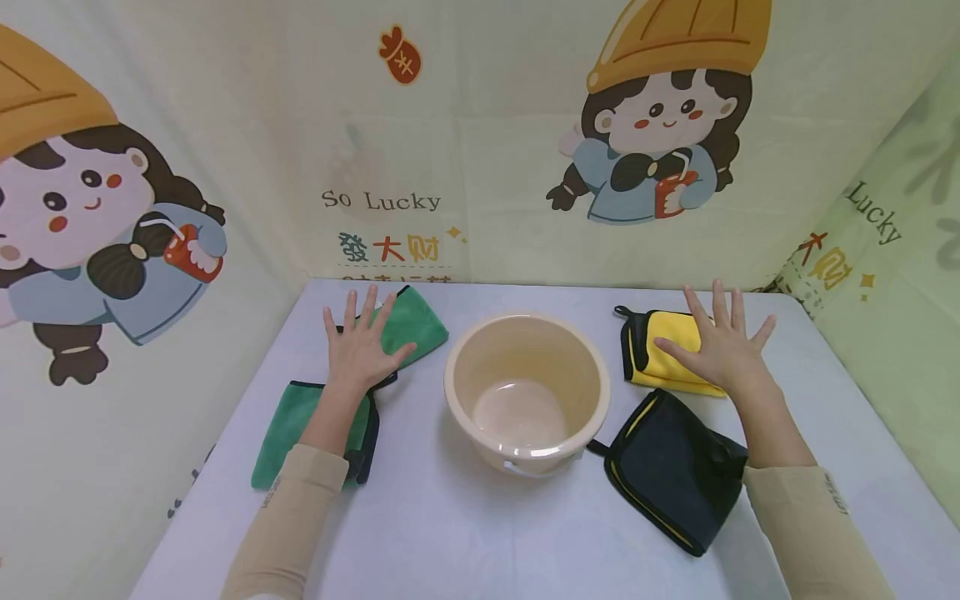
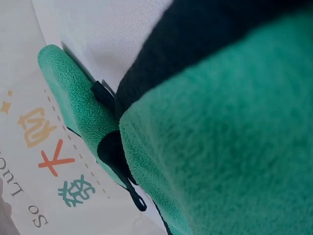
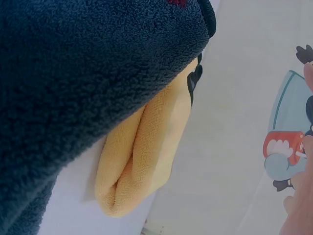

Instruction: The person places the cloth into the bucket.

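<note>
A cream plastic basin (image 1: 527, 392) stands mid-table, with nothing in it that I can see. My left hand (image 1: 363, 343) lies flat with fingers spread on a folded green cloth (image 1: 411, 322). A second green cloth (image 1: 288, 425) with dark trim lies under my left forearm; in the left wrist view green cloth (image 2: 230, 147) fills the frame. My right hand (image 1: 718, 343) rests flat, fingers spread, on a folded yellow cloth (image 1: 654, 357). A black cloth (image 1: 669, 467) with yellow edging lies under my right forearm, seen close as the black cloth (image 3: 83, 83) above the yellow cloth (image 3: 142, 147).
The white table (image 1: 480, 533) has a printed cartoon backdrop (image 1: 480, 150) behind it and on both sides. Its bare front part lies between my forearms.
</note>
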Demonstrator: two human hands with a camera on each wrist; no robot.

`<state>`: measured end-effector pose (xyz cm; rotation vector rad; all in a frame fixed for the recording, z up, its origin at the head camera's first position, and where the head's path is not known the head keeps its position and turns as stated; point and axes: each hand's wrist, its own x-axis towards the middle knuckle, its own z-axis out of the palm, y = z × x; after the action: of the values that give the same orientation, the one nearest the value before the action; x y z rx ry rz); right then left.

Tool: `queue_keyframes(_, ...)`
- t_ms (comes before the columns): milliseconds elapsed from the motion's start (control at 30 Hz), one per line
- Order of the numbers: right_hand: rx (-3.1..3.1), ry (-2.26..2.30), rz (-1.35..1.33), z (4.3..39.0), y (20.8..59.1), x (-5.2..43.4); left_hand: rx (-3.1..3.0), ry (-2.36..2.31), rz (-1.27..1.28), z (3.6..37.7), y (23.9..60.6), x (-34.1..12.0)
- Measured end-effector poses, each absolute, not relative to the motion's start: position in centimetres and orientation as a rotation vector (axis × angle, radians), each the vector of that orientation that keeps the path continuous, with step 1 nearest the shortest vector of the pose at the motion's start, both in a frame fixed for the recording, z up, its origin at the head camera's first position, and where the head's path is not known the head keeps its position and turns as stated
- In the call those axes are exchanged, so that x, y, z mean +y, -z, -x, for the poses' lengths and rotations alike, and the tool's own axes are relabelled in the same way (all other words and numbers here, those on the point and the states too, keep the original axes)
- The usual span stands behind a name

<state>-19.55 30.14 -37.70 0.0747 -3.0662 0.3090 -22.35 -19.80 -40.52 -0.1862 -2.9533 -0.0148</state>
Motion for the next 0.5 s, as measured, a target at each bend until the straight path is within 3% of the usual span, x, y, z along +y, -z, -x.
queue_keyframes(500,-3.045,-0.295,-0.073,18.70,37.45,30.11,-2.895,0.183,0.199,21.99,40.24,-19.36)
